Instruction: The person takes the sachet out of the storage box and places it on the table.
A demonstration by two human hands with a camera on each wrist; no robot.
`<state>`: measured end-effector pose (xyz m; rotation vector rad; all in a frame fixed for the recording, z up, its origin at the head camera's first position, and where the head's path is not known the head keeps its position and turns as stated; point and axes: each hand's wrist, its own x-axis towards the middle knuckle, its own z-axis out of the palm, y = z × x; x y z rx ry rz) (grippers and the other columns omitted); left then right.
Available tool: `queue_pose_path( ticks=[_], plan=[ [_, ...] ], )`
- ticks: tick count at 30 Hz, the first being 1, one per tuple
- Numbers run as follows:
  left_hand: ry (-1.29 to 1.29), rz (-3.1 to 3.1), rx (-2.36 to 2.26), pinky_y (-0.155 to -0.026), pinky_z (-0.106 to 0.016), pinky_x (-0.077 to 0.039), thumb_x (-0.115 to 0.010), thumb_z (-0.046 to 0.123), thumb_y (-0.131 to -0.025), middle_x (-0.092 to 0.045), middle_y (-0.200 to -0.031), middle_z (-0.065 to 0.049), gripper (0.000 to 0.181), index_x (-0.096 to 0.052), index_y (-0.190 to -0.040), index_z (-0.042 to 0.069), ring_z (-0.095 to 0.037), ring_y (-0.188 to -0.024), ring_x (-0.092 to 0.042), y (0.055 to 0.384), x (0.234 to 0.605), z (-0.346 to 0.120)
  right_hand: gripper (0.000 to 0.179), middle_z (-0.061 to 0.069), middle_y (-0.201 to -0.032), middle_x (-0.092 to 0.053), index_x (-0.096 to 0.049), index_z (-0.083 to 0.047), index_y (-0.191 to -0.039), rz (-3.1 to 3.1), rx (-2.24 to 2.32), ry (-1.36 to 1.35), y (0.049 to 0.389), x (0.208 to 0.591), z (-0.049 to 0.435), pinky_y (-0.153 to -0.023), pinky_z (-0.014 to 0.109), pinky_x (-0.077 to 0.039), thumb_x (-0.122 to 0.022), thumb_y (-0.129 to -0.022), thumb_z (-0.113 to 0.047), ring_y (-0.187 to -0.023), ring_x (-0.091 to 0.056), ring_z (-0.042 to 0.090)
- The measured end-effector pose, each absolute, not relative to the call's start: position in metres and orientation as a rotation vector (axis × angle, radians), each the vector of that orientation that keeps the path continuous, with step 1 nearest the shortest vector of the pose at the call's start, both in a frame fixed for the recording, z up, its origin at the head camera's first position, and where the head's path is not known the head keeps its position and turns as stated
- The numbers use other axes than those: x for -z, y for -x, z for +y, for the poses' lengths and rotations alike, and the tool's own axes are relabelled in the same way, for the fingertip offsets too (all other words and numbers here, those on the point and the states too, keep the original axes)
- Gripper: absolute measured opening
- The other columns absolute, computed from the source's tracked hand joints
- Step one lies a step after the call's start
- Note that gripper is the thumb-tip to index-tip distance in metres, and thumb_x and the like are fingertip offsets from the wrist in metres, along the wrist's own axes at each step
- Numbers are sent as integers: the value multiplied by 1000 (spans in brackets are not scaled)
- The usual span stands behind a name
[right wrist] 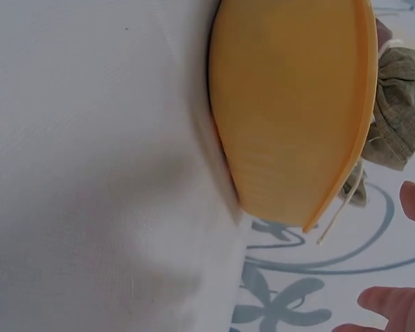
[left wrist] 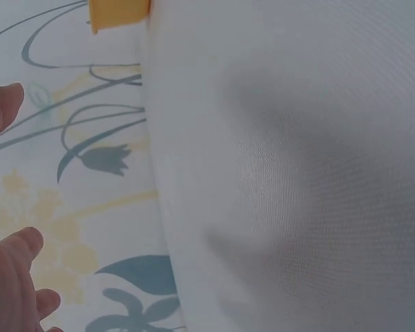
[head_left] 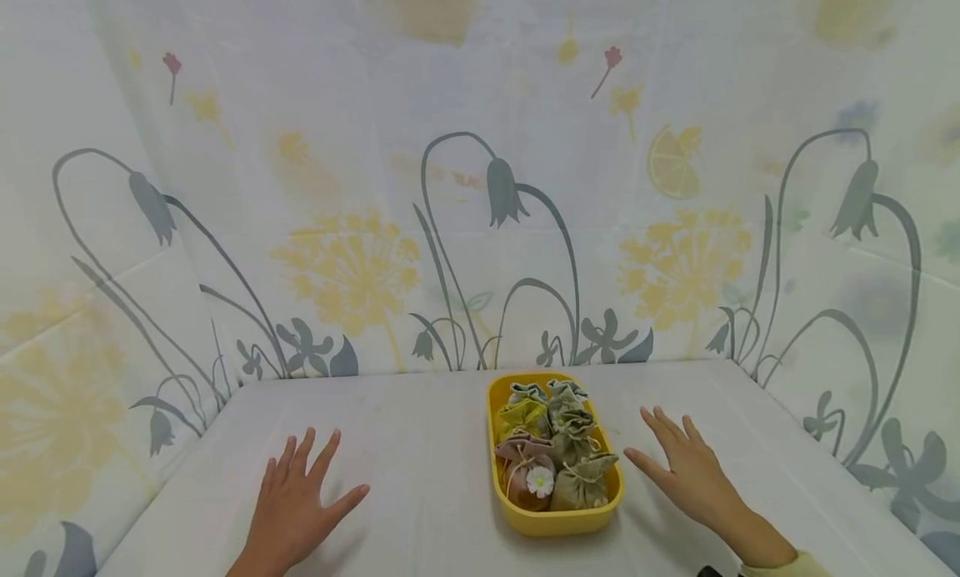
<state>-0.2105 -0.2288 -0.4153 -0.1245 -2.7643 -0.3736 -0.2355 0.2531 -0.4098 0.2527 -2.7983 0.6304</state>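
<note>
Count: 1 yellow tub; 6 small cloth bags visible — overlapping, hidden ones uncountable. 1 white flower. 1 left hand, 1 right hand — 2 total. 1 desk.

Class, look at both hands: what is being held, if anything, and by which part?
Nothing: left hand and right hand are empty, neither touching the tub.

The left grip and right grip hover well apart, palms down, fingers loosely spread
</note>
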Motion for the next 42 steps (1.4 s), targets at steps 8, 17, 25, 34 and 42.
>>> queue_pose_path(
  ticks=[8,17,25,34,42],
  plan=[
    [147,-2768,403,-103,-63,-11,-57,67,-78,-28,-144,-27,87,-39,-142,10,-46,-132,-17,214,411,-221,74,30,-143,-28,-33,1,-143,-2807,-785,-262,242,409,245,-93,73,-13,-48,-93,-52,-127,-11,59],
    [162,-2771,415,-104,-61,-11,-57,65,-79,-26,-146,-26,87,-36,-144,12,-45,-134,-15,217,405,-211,68,29,-143,-27,-31,3,-142,-2796,-977,-281,246,407,235,-97,69,-13,-47,-95,-44,-128,-12,56],
    [184,-2786,427,-105,-60,-11,-58,63,-80,-25,-147,-24,86,-34,-145,13,-43,-135,-14,222,400,-198,70,27,-145,-26,-28,-2,-145,-2841,-1102,-227,253,408,230,-99,63,-24,-45,-95,-48,-130,-23,47],
    [216,-2793,475,-106,-58,-13,-54,69,-78,-25,-148,-21,90,-32,-146,14,-40,-136,-15,227,397,-185,71,27,-145,-28,-27,-7,-146,-2801,-1434,-162,260,409,223,-95,63,-31,-47,-94,-50,-128,-26,50],
    [249,-2768,521,-102,-60,-23,-62,62,-77,-28,-148,-17,88,-32,-147,17,-38,-135,-20,231,395,-173,64,29,-140,-33,-31,-4,-144,-2715,-1620,-185,264,415,219,-92,54,-40,-47,-96,-43,-123,-39,45]
  ],
)
